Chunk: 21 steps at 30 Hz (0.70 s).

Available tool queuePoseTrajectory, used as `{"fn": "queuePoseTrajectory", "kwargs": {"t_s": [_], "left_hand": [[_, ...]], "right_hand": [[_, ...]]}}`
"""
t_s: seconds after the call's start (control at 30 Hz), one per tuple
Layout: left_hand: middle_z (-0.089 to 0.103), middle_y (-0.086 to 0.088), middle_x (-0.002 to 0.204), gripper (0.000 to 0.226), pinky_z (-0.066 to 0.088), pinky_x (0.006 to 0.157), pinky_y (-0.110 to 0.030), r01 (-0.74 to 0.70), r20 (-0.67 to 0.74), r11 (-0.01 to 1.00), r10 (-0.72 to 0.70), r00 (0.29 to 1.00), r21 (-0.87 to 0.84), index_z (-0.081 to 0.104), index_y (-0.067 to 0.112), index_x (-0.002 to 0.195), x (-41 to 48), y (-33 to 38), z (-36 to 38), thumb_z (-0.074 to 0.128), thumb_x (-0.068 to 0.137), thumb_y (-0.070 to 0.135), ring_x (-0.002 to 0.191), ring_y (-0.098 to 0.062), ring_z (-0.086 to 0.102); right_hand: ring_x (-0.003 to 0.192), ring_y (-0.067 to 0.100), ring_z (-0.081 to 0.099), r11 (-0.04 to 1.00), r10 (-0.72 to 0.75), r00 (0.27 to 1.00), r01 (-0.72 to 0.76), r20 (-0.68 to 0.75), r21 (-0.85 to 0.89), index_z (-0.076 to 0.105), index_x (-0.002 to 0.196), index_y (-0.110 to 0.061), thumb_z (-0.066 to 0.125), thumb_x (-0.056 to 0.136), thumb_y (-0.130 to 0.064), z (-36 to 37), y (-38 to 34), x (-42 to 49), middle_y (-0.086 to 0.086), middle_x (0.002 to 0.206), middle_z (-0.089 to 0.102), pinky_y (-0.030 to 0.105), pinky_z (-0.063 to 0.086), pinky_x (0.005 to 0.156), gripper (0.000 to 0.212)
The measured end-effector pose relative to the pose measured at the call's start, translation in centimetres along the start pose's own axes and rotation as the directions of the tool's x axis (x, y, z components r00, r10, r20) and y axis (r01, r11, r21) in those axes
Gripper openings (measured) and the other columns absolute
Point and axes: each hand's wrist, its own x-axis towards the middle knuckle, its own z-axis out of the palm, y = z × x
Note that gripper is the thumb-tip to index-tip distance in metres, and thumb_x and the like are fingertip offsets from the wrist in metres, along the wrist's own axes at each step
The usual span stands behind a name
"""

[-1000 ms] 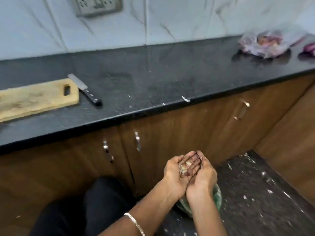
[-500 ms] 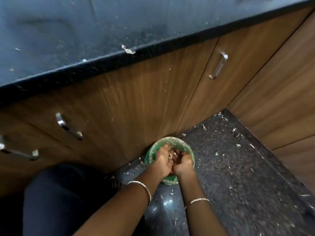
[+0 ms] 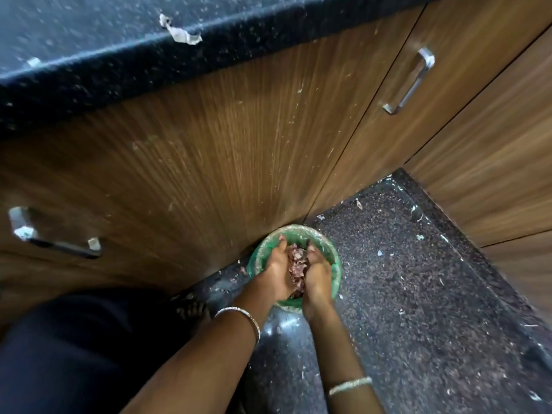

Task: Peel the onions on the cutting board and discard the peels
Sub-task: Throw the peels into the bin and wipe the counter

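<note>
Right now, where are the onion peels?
In the head view, just below centre: the onion peels sit between the left hand and right hand, over the green-lined bin on the floor at the foot of the cabinet.

Wood-grain cabinets point(image 3: 239, 144) under a black speckled counter point(image 3: 89, 40) — dark, scrap-littered floor point(image 3: 418, 294).
</note>
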Motion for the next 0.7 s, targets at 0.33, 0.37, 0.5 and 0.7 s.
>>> {"fn": "queuePoseTrajectory", "kwargs": {"t_s": [0.33, 0.37, 0.5, 0.7], "left_hand": [[0.041, -0.009, 0.160, 0.072, 0.021, 0.119, -0.057, -0.023, 0.048, 0.999, 0.024, 0.999, -0.035, 0.030, 0.023, 0.158, 1.6, 0.9, -2.1, 0.023, 0.102, 0.068, 0.146, -0.034, 0.037], [0.042, -0.007, 0.159, 0.073, 0.025, 0.115, -0.058, -0.017, 0.035, 1.000, 0.018, 0.999, -0.023, 0.030, 0.025, 0.158, 0.6, 0.9, -2.2, 0.024, 0.101, 0.070, 0.140, -0.034, 0.042], [0.065, -0.010, 0.127, 0.069, 0.039, 0.096, -0.044, 0.002, -0.042, 0.999, 0.000, 0.999, 0.040, 0.046, 0.018, 0.150, -0.1, 0.9, -2.6, 0.027, 0.103, 0.064, 0.108, -0.030, 0.061], [0.057, -0.013, 0.143, 0.070, 0.038, 0.115, -0.044, 0.058, 0.034, 0.995, -0.061, 0.998, 0.079, 0.052, 0.010, 0.144, -1.2, 1.1, -1.8, 0.033, 0.103, 0.064, 0.136, -0.033, 0.051]], "right_hand": [[0.145, 0.038, 0.036, 0.756, -0.008, 0.998, 0.047, 0.062, -0.652, 0.029, 0.157, -0.037, 0.009, 0.069, -0.100, -2.6, 4.8, 4.9, 0.013, 0.160, 0.037, 0.060, 0.025, 0.120, 0.110], [0.141, 0.040, 0.042, 0.784, 0.008, 1.000, -0.004, 0.003, -0.620, 0.033, 0.157, -0.029, 0.013, 0.071, -0.099, -2.8, 4.0, 4.8, 0.017, 0.156, 0.041, 0.056, 0.031, 0.118, 0.112], [0.142, 0.024, 0.045, 0.835, -0.363, 0.928, 0.365, 0.088, -0.412, 0.043, 0.151, -0.026, 0.037, 0.098, -0.064, -0.7, 1.4, -0.1, 0.004, 0.153, 0.049, 0.037, 0.033, 0.118, 0.066], [0.153, 0.009, 0.017, 0.642, -0.352, 0.867, 0.499, 0.354, -0.583, 0.024, 0.153, -0.047, 0.016, 0.094, -0.074, -1.1, 5.8, 0.0, -0.013, 0.164, 0.027, 0.040, 0.004, 0.126, 0.064]]}}
